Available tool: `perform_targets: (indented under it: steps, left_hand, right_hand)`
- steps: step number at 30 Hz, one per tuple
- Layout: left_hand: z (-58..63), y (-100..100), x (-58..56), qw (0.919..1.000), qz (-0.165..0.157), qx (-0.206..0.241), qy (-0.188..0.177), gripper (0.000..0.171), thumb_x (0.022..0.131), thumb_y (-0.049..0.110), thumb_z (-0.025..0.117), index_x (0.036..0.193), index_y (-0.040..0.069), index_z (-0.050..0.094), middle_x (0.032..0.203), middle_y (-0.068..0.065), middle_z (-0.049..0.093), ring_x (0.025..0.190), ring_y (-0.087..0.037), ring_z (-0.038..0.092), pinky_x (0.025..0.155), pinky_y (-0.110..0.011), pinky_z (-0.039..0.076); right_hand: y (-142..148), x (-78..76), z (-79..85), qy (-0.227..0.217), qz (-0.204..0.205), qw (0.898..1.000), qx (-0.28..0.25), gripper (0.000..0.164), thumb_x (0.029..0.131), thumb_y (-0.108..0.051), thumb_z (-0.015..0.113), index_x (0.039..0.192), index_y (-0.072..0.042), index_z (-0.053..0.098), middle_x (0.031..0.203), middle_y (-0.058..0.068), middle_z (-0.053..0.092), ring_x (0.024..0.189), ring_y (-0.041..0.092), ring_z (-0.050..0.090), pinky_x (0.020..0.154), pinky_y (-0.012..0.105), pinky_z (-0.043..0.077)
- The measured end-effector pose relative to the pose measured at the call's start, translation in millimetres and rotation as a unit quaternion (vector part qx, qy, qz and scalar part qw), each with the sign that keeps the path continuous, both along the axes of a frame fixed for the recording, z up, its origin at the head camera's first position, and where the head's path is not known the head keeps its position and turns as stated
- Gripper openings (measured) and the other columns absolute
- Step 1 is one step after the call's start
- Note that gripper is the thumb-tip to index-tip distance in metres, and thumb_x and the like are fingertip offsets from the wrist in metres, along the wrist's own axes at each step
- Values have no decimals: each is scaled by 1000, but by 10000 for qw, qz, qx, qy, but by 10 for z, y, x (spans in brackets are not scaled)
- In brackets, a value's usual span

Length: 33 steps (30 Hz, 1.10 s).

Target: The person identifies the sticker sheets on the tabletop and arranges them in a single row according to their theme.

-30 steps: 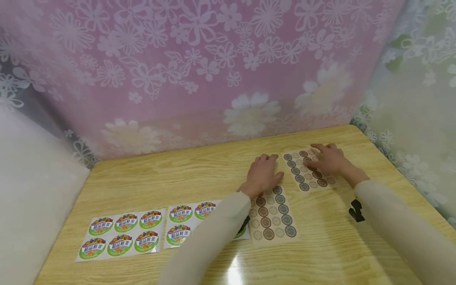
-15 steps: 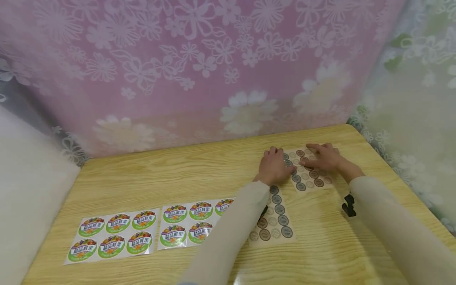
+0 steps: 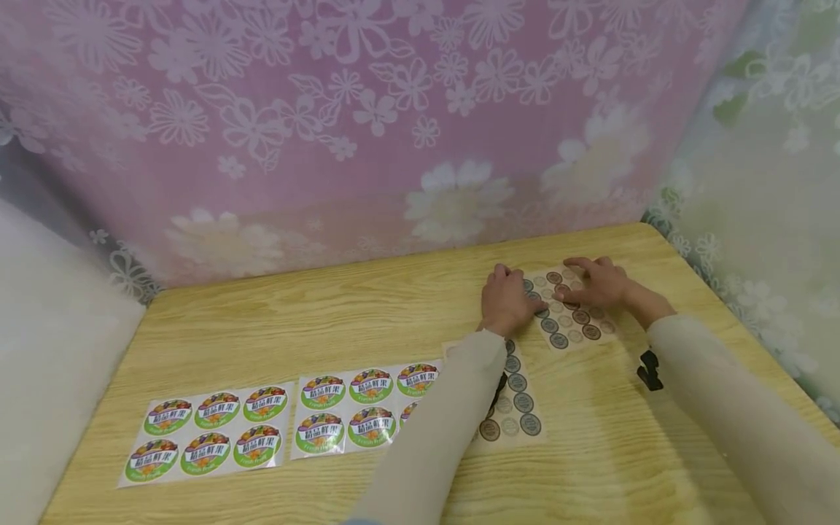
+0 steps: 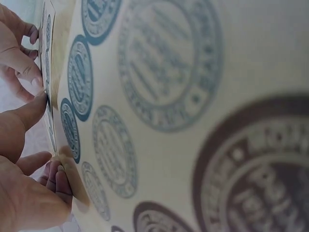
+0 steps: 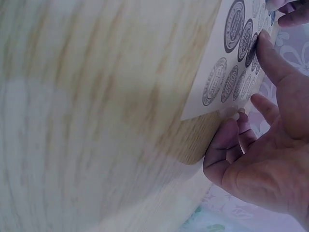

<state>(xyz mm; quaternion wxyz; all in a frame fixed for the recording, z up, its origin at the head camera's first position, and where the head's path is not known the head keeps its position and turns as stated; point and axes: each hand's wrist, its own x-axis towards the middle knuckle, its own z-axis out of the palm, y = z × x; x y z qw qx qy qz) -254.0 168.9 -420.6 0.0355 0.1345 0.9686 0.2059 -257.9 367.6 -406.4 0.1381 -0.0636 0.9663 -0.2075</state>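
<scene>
Two sheets of round stamp-style stickers lie on the right half of the table. On the far sticker sheet (image 3: 564, 321), the left hand (image 3: 507, 300) rests at the left edge, its thumb on the blue-grey column of stickers. Over the same sheet's far right part, the right hand (image 3: 599, 284) touches down with the thumb on the brown stickers. In the right wrist view, the right hand's thumb (image 5: 275, 58) lies on the paper near its edge. The near sticker sheet (image 3: 525, 426) is partly covered by the left sleeve. Neither hand visibly lifts any paper.
Two sheets of fruit labels, the left label sheet (image 3: 210, 430) and the middle label sheet (image 3: 357, 408), lie flat to the left. Both are on the wooden table (image 3: 315, 313). A pink floral curtain (image 3: 394, 146) hangs behind the table's far edge.
The left hand has moved right and away from the body, from the top of the near sheet to the far sheet's left edge. The right hand stays on the far sheet.
</scene>
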Motion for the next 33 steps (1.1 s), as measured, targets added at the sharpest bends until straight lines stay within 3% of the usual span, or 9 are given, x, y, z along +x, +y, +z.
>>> perform_targets:
  steps: [6,15,23,33]
  left_hand:
    - [-38,44,-8,9997,182,119,-65,67,79,53,73,132,15,56,126,-1,46,111,-15,48,93,-28,41]
    - [-23,92,55,9984,422,362,-69,63,77,51,76,121,10,57,113,-3,47,101,-16,49,88,-27,42]
    - [-52,93,51,9987,423,291,-44,65,76,52,76,122,10,57,112,-3,47,101,-16,49,89,-27,42]
    - [-20,57,22,9995,301,37,6,60,79,53,73,121,14,57,111,-3,52,104,-18,49,90,-31,41]
  right_hand:
    - [21,0,10,-82,163,9997,151,82,92,-45,61,148,-1,23,132,44,18,115,63,26,89,70,27]
    - [65,38,22,11,77,10000,0,79,90,-43,64,146,-1,26,126,41,28,113,61,31,89,68,27]
    - [57,45,-3,28,-61,9999,-118,75,89,-45,65,140,-3,31,122,40,37,112,56,34,87,65,30]
    - [-81,19,111,-65,-192,9997,112,68,90,-41,65,133,1,35,120,38,46,110,54,36,88,65,28]
